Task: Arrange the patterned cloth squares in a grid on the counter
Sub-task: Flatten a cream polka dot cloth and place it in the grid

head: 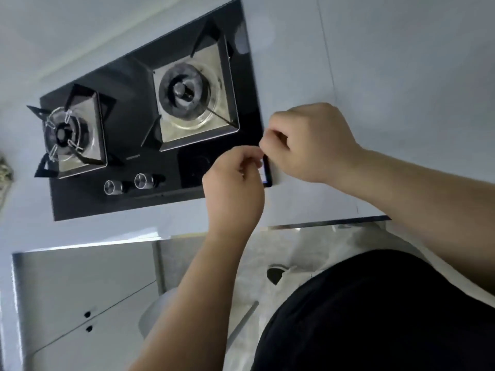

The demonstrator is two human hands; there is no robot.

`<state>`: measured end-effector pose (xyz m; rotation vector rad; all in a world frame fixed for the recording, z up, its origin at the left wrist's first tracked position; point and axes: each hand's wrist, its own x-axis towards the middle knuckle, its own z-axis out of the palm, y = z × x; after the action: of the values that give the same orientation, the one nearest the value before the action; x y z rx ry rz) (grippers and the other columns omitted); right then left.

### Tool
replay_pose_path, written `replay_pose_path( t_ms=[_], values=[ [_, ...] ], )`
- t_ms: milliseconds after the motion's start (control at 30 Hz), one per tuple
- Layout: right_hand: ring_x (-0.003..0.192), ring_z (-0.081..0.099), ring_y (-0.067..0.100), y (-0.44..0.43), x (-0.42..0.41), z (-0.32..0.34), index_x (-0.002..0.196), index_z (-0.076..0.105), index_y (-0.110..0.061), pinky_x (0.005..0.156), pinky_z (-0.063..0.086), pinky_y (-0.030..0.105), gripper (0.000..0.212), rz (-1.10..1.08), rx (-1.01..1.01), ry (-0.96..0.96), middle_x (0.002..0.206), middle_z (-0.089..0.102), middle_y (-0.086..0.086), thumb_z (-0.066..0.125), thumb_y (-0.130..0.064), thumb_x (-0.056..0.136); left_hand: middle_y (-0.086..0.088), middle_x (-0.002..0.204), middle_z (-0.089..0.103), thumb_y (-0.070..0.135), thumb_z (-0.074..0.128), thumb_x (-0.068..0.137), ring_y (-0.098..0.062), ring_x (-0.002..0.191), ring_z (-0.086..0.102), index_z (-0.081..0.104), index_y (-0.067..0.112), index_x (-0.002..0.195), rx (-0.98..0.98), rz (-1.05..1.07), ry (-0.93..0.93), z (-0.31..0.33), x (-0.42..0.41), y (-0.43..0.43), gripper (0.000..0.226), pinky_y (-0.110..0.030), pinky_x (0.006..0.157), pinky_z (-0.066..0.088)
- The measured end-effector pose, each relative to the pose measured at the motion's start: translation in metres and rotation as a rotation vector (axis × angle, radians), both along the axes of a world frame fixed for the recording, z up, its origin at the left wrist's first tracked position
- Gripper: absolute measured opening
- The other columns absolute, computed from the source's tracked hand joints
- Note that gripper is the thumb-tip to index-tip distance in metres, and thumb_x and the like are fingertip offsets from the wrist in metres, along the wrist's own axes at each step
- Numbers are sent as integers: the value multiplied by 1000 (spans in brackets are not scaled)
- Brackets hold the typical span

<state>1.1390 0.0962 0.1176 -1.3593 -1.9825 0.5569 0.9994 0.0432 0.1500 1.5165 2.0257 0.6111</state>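
Mid-frame, my left hand (233,183) and right hand (308,143) curl, fingertips near; grasp cannot be told. Risk: squares laid beside the hob (126,124) overlap its burners (184,92).

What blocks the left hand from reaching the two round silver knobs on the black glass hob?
Probably nothing, so yes: the left hand is just right of the round silver knobs, with only bare black glass hob between.
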Motion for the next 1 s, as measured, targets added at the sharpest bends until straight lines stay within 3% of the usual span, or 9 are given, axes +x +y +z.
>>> replay_pose_path(
  t_ms=[167, 300, 467, 767, 1000],
  values=[
    [42, 23, 21, -56, -81, 18, 55, 27, -22, 48, 18, 25, 46, 92, 72, -46, 47, 17, -10, 50, -27, 94, 13, 88, 72, -2, 51, 89, -2, 87, 67, 75, 20, 95, 88, 87, -111, 10, -90, -66, 33, -16, 79, 51],
    [40, 23, 17, -120, -164, 30, 56, 19, -26, 46, 16, 24, 54, 128, 115, -38, 46, 15, -12, 52, -25, 98, 12, 88, 72, -2, 50, 91, -1, 87, 68, 74, 21, 96, 131, 180, -167, 18, -178, -138, 34, -9, 78, 48],
    [37, 34, 23, -180, -267, 45, 50, 34, -16, 37, 29, 33, 51, 207, 122, -63, 42, 27, -6, 49, -25, 99, 13, 85, 73, -1, 48, 91, 1, 84, 68, 74, 23, 93, 161, 280, -184, 37, -276, -207, 36, -6, 73, 46],
    [44, 31, 26, -216, -425, 78, 53, 18, -22, 44, 22, 27, 52, 372, 179, -157, 44, 18, -7, 48, -32, 95, 13, 81, 73, 1, 49, 90, 1, 83, 68, 76, 23, 94, 245, 487, -186, 57, -414, -248, 35, -6, 73, 48],
    [42, 36, 24, -193, -544, 76, 53, 38, -16, 41, 29, 31, 49, 549, 141, -156, 44, 31, -5, 50, -30, 99, 12, 79, 73, 0, 49, 89, -2, 82, 68, 75, 28, 87, 247, 602, -207, 54, -518, -242, 38, -19, 76, 54]
  ],
)
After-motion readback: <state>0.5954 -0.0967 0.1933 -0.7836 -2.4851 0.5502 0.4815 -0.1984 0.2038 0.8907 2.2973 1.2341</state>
